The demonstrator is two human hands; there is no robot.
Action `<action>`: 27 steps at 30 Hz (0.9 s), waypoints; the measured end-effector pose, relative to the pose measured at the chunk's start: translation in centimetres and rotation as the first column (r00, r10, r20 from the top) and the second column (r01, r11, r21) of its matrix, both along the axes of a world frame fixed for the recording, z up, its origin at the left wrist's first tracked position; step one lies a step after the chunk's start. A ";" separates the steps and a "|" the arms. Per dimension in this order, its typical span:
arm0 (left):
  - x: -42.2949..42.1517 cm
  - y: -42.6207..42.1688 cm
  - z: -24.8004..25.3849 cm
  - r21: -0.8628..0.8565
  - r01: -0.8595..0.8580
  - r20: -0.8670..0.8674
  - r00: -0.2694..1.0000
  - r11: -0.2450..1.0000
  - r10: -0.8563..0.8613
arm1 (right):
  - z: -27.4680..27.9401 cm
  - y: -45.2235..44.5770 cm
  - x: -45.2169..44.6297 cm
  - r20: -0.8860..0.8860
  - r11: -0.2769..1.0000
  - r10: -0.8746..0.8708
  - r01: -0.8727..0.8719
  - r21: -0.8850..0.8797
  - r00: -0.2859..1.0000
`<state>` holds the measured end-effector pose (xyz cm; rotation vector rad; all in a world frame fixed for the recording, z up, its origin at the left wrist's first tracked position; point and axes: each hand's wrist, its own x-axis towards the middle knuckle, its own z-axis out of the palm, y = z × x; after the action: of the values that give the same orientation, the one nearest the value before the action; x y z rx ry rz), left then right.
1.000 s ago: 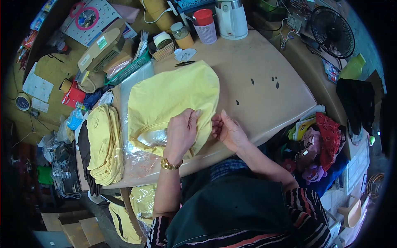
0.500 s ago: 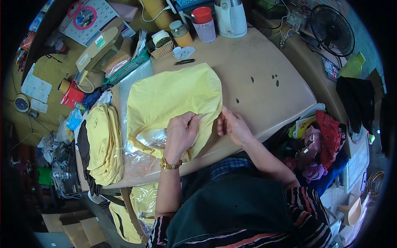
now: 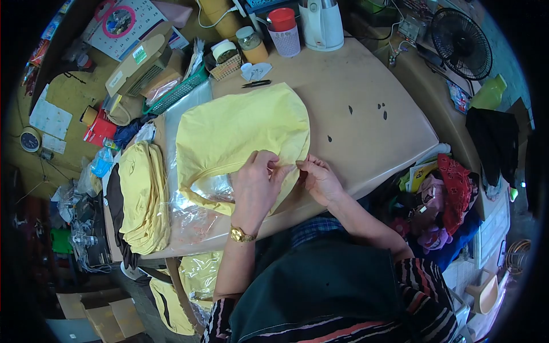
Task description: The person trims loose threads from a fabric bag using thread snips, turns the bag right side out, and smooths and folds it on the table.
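A yellow cloth piece [image 3: 240,126], shaped like a bag with a band looping round an opening, lies spread before me. My left hand [image 3: 257,182], a gold watch [image 3: 242,234] on its wrist, is closed on the cloth near its right edge. Beside it, my right hand [image 3: 322,182] pinches the same edge between thumb and fingers. The fingertips of both hands are close together. Whether anything small is held there as well is too fine to make out. Through the opening shows clear plastic sheeting [image 3: 211,187].
Folded yellow cloths [image 3: 140,200] are stacked on the left. Behind the cloth lie a black pen-like tool [image 3: 256,83], a green basket [image 3: 177,94], jars [image 3: 251,44], a red-lidded cup [image 3: 284,40] and a white kettle [image 3: 321,26]. Several dark marks [image 3: 350,110] dot the brown tabletop [image 3: 366,74].
My left hand has shifted slightly right and its wrist has turned. My right hand has moved left and closed on the cloth's edge, so the fingertips are nearer each other.
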<state>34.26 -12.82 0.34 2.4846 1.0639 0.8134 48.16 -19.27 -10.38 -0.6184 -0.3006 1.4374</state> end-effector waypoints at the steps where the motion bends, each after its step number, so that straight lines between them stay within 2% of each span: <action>1: 0.1 0.0 -0.3 -0.010 0.008 -0.061 0.998 1.000 -0.008 | 0.0 0.1 -0.1 -0.045 1.000 -0.009 0.009 -0.008 0.999; 3: 0.1 0.6 -1.4 -0.014 -0.017 -0.046 0.999 1.000 0.016 | -0.1 0.1 -0.4 -0.091 1.000 -0.021 0.019 -0.018 0.996; 5: 0.1 0.8 -1.8 -0.020 -0.035 -0.032 0.999 0.999 0.035 | -0.5 -0.1 -0.7 0.034 1.000 -0.020 0.020 0.018 0.999; 8: 0.1 0.7 -1.2 -0.082 -0.045 -0.067 0.997 0.996 0.040 | -1.4 0.0 -0.6 0.053 0.996 -0.034 0.029 0.089 0.998; 13: 0.0 1.1 -1.1 -0.243 -0.002 -0.111 0.993 0.970 -0.026 | -1.4 0.1 -0.7 0.096 0.994 -0.073 0.064 0.093 0.993; 17: 0.1 1.2 -2.0 -0.276 0.018 -0.063 0.997 0.961 -0.036 | -0.7 0.1 -1.2 0.131 0.990 -0.139 0.135 0.040 0.982; 19: 0.2 1.1 -1.9 -0.146 -0.034 -0.002 0.999 0.989 0.034 | -0.5 -0.1 -1.0 0.154 0.990 -0.139 0.140 0.007 0.978; 20: 0.2 1.1 -2.1 -0.146 -0.035 -0.002 0.999 0.989 0.035 | -0.5 -0.2 -1.0 0.175 0.989 -0.136 0.143 -0.025 0.975; 22: 0.5 1.1 -2.3 -0.040 -0.053 0.105 0.993 0.998 0.057 | -0.1 -0.3 -1.5 0.154 0.987 -0.148 0.155 -0.033 0.977; 24: 0.7 0.8 -1.4 -0.009 -0.089 0.094 0.992 0.996 0.090 | -0.1 -0.2 -1.6 0.134 0.985 -0.164 0.170 -0.040 0.977; 26: 0.8 0.5 -1.1 0.017 -0.121 0.080 0.990 0.992 0.120 | -0.5 -0.1 -1.5 0.271 0.974 -0.217 0.224 0.004 0.938; 27: 1.0 0.4 -1.2 0.057 -0.102 -0.001 0.995 0.993 0.102 | -0.3 -0.2 -1.8 0.272 0.975 -0.215 0.222 0.003 0.938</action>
<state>35.23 -12.40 -0.82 2.4965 1.1941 0.8798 46.35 -19.50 -10.67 -0.8477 -0.4139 1.1446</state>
